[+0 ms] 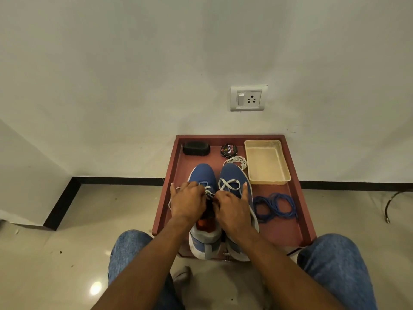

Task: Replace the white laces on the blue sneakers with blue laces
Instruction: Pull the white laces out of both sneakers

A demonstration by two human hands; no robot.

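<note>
White lace (pixel 209 191), limp and light, threads the left sneaker (pixel 202 175) on the maroon tray (pixel 279 229). Left hand (pixel 187 201) and right hand (pixel 231 208) both pinch it; best taken near an eyelet

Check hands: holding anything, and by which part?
Both hands, left and right, pinch the white lace over the left sneaker's eyelets; exact grip points hidden.

Only legible text: "Cherry", white script on black lid of round polish tin (pixel 229 150), far end of red tray (pixel 297 198), between black brush (pixel 196 148) at left and cream tub (pixel 267 162) at right. Smaller print on lid too small to read.
</note>
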